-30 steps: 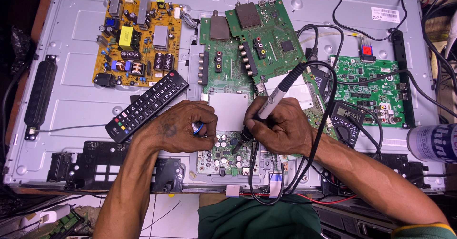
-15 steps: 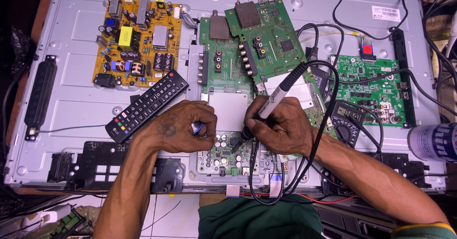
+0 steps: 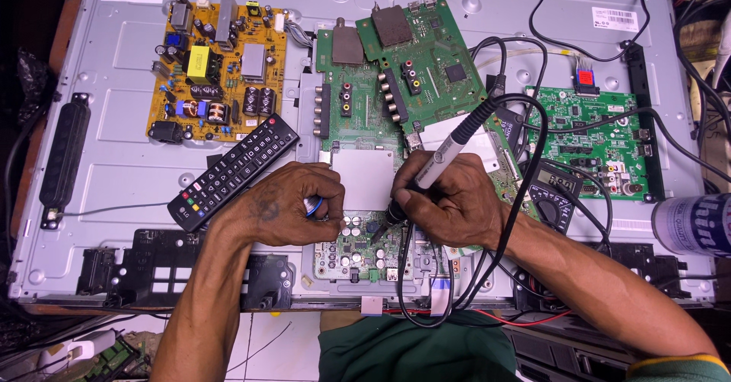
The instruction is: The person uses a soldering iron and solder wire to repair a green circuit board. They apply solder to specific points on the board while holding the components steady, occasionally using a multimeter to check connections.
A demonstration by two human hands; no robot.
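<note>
Lying flat beneath both your hands is the grey metal back panel [image 3: 137,161] of a flat-screen set, opened up so its boards face you. Up and to the left of your grip sits a yellow power board [image 3: 217,74]; straight above it, two overlapping green boards [image 3: 396,70]; to the right, a smaller green board [image 3: 601,138] with black cables looping across it. A black remote control [image 3: 232,170] lies at a slant just left of your left wrist, out of the working area but within reach.

Your hands meet over a small green circuit board [image 3: 358,249] studded with silver capacitors, near the panel's bottom edge, closest to your body. Your right hand [image 3: 449,203] is closed pen-style around a soldering iron [image 3: 449,150], its tip angled down onto that board and its cord trailing up and away so it does not drag across the work. Your left hand [image 3: 285,203] is closed around a small blue-and-white object [image 3: 312,205], perhaps a coil of solder, held just left of the tip. A multimeter [image 3: 556,192] rests behind your right wrist, and a printed can [image 3: 693,224] lies at the far right.
</note>
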